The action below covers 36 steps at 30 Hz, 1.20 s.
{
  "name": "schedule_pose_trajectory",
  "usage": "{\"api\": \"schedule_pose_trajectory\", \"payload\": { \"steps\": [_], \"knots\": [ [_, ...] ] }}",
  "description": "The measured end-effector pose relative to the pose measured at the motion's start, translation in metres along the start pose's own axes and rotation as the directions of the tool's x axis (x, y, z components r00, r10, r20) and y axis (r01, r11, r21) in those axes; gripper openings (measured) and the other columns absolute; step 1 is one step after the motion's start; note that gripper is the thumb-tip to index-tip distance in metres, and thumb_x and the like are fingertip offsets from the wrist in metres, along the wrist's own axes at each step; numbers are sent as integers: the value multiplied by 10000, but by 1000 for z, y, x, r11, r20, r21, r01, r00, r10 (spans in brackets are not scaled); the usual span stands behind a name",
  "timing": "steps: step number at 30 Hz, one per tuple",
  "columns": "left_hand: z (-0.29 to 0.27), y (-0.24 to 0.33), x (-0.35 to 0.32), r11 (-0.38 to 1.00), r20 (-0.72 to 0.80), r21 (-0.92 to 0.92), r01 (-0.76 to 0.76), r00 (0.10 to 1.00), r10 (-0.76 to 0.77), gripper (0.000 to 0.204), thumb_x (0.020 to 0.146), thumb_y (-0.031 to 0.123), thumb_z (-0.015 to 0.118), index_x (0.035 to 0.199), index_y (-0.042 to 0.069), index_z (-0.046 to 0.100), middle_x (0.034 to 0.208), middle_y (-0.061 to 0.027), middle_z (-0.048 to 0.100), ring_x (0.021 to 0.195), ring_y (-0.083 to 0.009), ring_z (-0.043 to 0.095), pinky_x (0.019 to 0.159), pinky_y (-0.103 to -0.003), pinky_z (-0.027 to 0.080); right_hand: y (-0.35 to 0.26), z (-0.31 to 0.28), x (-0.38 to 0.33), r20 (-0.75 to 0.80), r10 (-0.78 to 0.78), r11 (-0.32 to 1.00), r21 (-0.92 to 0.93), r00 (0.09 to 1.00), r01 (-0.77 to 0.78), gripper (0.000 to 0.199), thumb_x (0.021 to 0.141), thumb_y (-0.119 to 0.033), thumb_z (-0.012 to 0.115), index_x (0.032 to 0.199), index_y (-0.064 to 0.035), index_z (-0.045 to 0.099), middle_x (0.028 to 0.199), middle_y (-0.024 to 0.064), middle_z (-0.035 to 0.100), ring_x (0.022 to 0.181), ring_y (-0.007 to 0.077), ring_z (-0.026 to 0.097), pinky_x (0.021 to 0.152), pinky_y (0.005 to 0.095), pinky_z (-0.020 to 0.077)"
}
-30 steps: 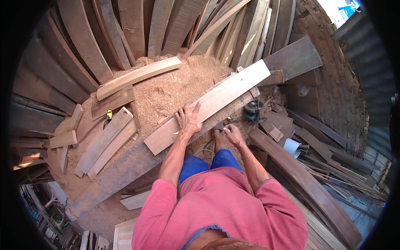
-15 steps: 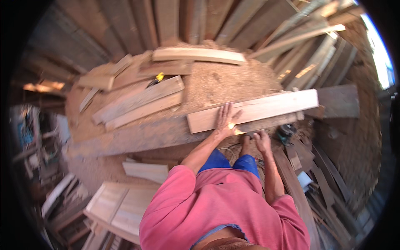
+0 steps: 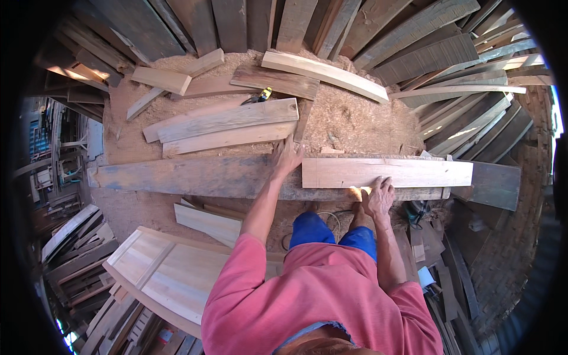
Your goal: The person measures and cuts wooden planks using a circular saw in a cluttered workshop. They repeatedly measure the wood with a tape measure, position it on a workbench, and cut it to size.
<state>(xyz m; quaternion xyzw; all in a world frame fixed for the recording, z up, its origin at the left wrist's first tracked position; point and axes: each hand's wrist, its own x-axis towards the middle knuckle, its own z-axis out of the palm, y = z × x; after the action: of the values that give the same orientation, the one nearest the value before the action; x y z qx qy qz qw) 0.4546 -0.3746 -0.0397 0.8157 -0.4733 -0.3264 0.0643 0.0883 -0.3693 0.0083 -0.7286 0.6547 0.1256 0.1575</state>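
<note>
A pale planed board (image 3: 393, 173) lies flat on a long dark wooden beam (image 3: 207, 176). My right hand (image 3: 378, 198) is at the board's near edge, its fingertips resting on the top face and its thumb out to the left. Beyond the beam, left of the board's left end, my left hand (image 3: 286, 158) reaches forward with fingers stretched. Its fingertips are by the right end of a light plank (image 3: 231, 139); whether they touch is unclear. A greyer plank (image 3: 231, 120) lies alongside that one.
A yellow-and-black tool (image 3: 260, 96) lies behind the planks on sawdust. Farther back are a long pale strip (image 3: 325, 74) and a brown board (image 3: 275, 81). Many boards lean around the far side. A panelled wooden piece (image 3: 160, 272) is at my left; a green power tool (image 3: 418, 210) at right.
My left hand has left the pale board and moved left toward the planks. My right hand has come up onto the board's near edge. The view has shifted, and the board appears more level.
</note>
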Motion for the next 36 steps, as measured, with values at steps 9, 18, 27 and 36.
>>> {"api": "schedule_pose_trajectory", "payload": {
  "steps": [9, 18, 27, 36],
  "knots": [
    [41, 12, 96, 982, 27, 191, -7, 1000, 2, 667, 829, 169, 804, 1378, -8, 467, 1317, -323, 591, 1208, -465, 649, 994, -517, 569, -13, -25, 15, 163, -3, 999, -34, 987, 9, 1003, 841, -542, 757, 1506, 141, 446, 1532, 450, 406, 1343, 557, 467, 1131, 564, 401],
    [-33, 63, 96, 983, -50, 115, 143, 989, -138, 632, 779, 146, 758, 1322, -62, 510, 1310, -345, 621, 1226, -452, 658, 1017, -482, 568, -9, -9, 14, 132, 16, 1000, -28, 991, -13, 1055, 820, -571, 761, 1509, 155, 427, 1533, 455, 396, 1342, 564, 463, 1122, 577, 405],
    [-142, 40, 45, 990, 43, 142, -5, 999, -1, 639, 869, 376, 764, 1399, 52, 610, 1263, -231, 724, 1186, -394, 699, 1008, -488, 542, -12, -27, 11, 152, -23, 998, 59, 988, 14, 938, 855, -536, 744, 1472, 126, 500, 1515, 438, 441, 1343, 562, 490, 1149, 556, 390],
    [-130, 51, -138, 875, 38, -391, -285, 945, 325, 531, 868, 195, 796, 1373, 75, 683, 1033, -149, 787, 901, -248, 760, 846, -374, 588, 8, -95, -9, 249, -193, 82, 968, 949, -237, 825, 1000, -515, 668, 1573, 29, 432, 1509, 241, 571, 1353, 322, 600, 1113, 465, 484]
  ]
}}
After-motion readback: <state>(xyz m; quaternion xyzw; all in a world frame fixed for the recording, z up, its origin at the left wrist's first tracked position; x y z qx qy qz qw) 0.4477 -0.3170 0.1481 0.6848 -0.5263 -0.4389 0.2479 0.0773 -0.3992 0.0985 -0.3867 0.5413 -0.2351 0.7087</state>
